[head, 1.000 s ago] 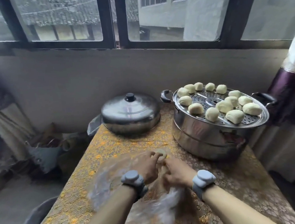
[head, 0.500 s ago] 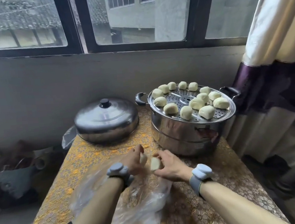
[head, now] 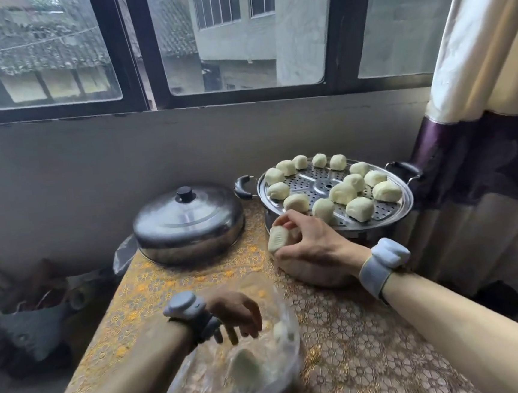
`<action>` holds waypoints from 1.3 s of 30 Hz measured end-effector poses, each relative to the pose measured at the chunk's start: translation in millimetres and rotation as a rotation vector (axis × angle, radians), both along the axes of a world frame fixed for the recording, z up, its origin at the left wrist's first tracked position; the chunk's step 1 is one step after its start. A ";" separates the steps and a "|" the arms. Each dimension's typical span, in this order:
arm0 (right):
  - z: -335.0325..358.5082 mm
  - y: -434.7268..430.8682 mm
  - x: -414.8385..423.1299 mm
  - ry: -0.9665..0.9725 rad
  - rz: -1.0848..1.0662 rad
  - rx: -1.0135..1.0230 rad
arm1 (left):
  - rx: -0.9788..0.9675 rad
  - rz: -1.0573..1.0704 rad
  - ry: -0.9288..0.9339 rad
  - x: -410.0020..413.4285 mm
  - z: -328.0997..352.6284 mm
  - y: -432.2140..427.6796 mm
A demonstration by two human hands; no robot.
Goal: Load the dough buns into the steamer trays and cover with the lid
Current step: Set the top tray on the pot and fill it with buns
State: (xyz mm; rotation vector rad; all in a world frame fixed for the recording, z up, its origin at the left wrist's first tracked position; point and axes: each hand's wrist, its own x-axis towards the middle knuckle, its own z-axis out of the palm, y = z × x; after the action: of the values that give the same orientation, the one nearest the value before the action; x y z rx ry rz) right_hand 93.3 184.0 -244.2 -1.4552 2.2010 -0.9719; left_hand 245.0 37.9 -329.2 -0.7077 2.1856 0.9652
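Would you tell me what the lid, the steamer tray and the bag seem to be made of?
Lid: apparently stainless steel, brushed sheen, black knob, probably plastic.
Steamer tray: shiny perforated metal, likely steel.
Bag: thin clear plastic film; dough shows through it.

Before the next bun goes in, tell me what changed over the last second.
The right hand lifted a dough bun away from the plastic bag and carried it up toward the steamer tray; it is not yet set down. The left hand parted from the right and dropped back into the bag. The lid stayed on the table, and the buns already on the tray look unmoved.
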 end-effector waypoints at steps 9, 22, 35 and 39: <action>-33.4 -4.6 18.9 0.020 0.034 0.100 | -0.281 -0.266 -0.082 26.5 -30.5 33.2; 57.2 2.3 -24.9 0.285 -0.062 -0.082 | -0.080 0.182 0.692 -5.7 127.6 -15.9; 63.6 -29.0 -232.8 0.343 -0.391 0.081 | -0.514 0.073 0.730 -233.4 147.6 -33.1; 42.7 -63.5 -256.6 0.353 -0.294 0.161 | -0.905 -0.114 0.756 -263.9 119.7 -44.1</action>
State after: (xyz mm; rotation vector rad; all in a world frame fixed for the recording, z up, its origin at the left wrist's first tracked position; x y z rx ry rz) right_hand -163.3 120.6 -201.6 -1.3363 2.7368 -0.6350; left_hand -18.9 -6.1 -209.5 -0.6306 3.3346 0.0980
